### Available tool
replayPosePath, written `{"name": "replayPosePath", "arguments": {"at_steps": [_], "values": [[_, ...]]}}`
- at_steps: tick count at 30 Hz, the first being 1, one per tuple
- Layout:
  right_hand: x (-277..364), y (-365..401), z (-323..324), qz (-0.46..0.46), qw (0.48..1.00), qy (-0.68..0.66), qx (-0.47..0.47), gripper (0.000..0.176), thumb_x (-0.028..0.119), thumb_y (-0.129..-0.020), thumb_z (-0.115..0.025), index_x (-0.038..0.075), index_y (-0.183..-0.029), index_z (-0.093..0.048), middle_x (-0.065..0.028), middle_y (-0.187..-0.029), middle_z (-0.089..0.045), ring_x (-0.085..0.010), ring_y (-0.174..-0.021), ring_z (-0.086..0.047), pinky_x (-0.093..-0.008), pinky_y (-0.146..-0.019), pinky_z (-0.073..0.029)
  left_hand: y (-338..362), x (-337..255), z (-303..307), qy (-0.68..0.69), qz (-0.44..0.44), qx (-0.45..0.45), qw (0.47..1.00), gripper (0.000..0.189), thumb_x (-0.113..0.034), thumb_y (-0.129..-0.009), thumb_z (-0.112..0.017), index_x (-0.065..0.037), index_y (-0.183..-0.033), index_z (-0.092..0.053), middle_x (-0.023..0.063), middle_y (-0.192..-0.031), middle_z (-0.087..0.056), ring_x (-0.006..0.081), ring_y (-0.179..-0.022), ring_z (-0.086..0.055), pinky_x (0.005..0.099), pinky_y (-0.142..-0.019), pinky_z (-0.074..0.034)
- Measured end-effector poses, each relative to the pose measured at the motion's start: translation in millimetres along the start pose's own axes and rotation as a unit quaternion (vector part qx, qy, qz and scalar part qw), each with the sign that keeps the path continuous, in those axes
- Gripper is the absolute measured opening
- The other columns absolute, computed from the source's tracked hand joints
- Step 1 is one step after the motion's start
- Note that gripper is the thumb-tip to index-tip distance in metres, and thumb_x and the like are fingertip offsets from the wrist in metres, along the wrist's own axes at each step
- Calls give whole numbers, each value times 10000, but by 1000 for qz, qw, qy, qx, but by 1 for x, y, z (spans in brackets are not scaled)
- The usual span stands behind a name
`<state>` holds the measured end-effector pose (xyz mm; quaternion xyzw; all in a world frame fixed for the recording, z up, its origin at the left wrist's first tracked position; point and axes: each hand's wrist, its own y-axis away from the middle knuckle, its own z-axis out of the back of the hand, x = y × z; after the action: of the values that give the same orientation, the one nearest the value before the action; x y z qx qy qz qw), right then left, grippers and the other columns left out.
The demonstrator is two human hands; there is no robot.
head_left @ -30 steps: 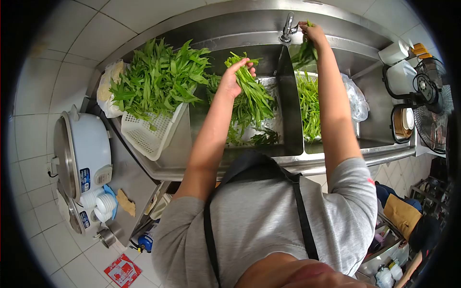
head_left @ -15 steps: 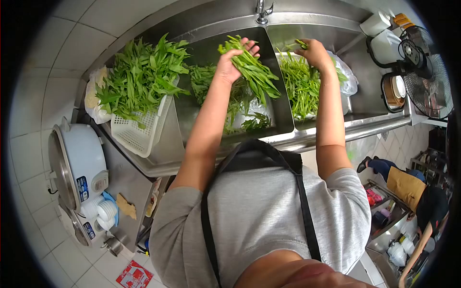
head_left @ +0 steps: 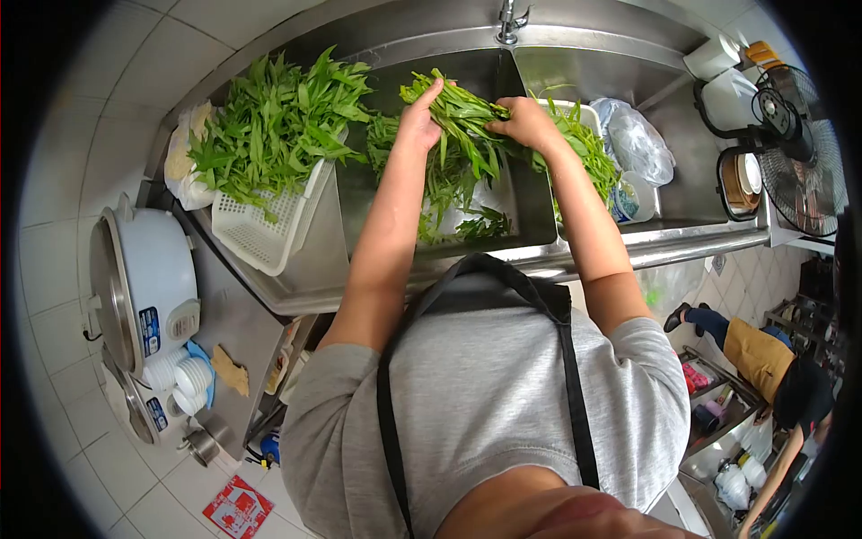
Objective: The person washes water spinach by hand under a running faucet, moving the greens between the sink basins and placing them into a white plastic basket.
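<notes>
Over the middle sink basin, my left hand [head_left: 420,117] is closed round a bunch of water spinach [head_left: 464,130], thumb on top and the long leaves hanging down. My right hand [head_left: 532,124] is at the bunch's right side, its fingers closed on stems and leaves there; the fingertips are partly hidden. Loose greens [head_left: 485,225] lie below in the basin. To the right, a white basket [head_left: 590,115] holds more stalks of water spinach [head_left: 588,148]. On the left, a big heap of leafy stalks [head_left: 278,126] fills a white perforated basket [head_left: 256,229].
A faucet [head_left: 510,22] rises behind the sink. In the right basin are a clear plastic bag [head_left: 639,139] and a small tub [head_left: 634,198]. A fan [head_left: 799,135] stands far right. A rice cooker [head_left: 157,278] sits at left. Another person [head_left: 759,359] works at lower right.
My right hand has moved left from the right basket to the bunch in my left hand. My left fingers have closed more round the bunch. The view has shifted slightly.
</notes>
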<state>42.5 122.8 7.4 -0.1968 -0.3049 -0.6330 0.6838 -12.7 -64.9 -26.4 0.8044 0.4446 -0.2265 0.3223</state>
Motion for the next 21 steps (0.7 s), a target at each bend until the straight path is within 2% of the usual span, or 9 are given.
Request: {"name": "replayPosePath", "arguments": {"at_steps": [1,3,8,10,11,12,15,18,21], "values": [[5,1,2,-1,999,54,3,476,306,-631,-692,23,-1002,-598,-194,-892,-613,-303,-843,-593,-355,-769,-455,-2,2,2,-7,-20,-54,998,256,-225,-803,-597,-27,-960,-557,111,-951,-595,230,-878,-570,373,-822,-443],[10,-1,6,-4,992,123,27,565,331,-607,-713,40,-1068,-566,-202,-944,-599,-308,-893,-580,-360,-797,-447,-3,2,5,8,-10,-57,998,257,-219,-801,-598,-24,-964,-556,108,-947,-595,231,-873,-572,375,-819,-446],[-8,-4,7,66,997,11,-34,532,335,-626,-721,106,-1081,-568,-172,-983,-602,-281,-959,-564,-342,-839,-417,3,-4,8,12,16,-47,999,263,-208,-786,-606,-23,-963,-548,117,-930,-595,243,-870,-578,385,-811,-458],[0,-5,22,82,990,-113,-32,492,335,-645,-718,89,-1050,-583,-137,-973,-614,-232,-924,-574,-309,-821,-412,9,-8,3,5,28,-23,999,260,-207,-781,-607,-24,-956,-547,127,-916,-596,247,-854,-585,386,-794,-470],[4,-8,22,44,989,-142,-22,390,317,-659,-713,76,-954,-625,-94,-881,-633,-170,-841,-573,-284,-787,-410,14,-9,0,-3,43,1,999,259,-206,-776,-609,-25,-949,-546,138,-903,-598,252,-837,-592,387,-777,-483],[6,-11,19,43,989,-142,-22,390,317,-659,-713,76,-954,-625,-94,-881,-633,-170,-841,-573,-284,-787,-410,16,-9,-2,-3,44,1,999,259,-206,-776,-609,-25,-949,-546,138,-903,-598,252,-837,-592,387,-777,-483],[7,-20,9,46,976,-211,25,238,268,-686,-678,54,-787,-656,-35,-702,-625,-99,-714,-543,-262,-741,-418,19,-9,-5,-27,56,8,998,245,-214,-756,-616,-43,-917,-548,144,-848,-603,244,-775,-608,391,-718,-507],[-1,-26,12,34,980,-195,35,203,225,-683,-658,49,-784,-653,-35,-703,-627,-105,-683,-546,-257,-716,-424,22,-13,-1,-74,87,10,993,254,-237,-752,-618,-53,-914,-554,135,-822,-608,233,-749,-611,382,-698,-511],[-2,-29,14,33,989,-138,33,178,185,-679,-649,38,-781,-643,-51,-700,-623,-116,-673,-549,-261,-690,-429,22,-10,-2,-96,83,-10,992,245,-251,-738,-627,-46,-863,-576,90,-744,-600,202,-675,-605,358,-608,-516]]}}
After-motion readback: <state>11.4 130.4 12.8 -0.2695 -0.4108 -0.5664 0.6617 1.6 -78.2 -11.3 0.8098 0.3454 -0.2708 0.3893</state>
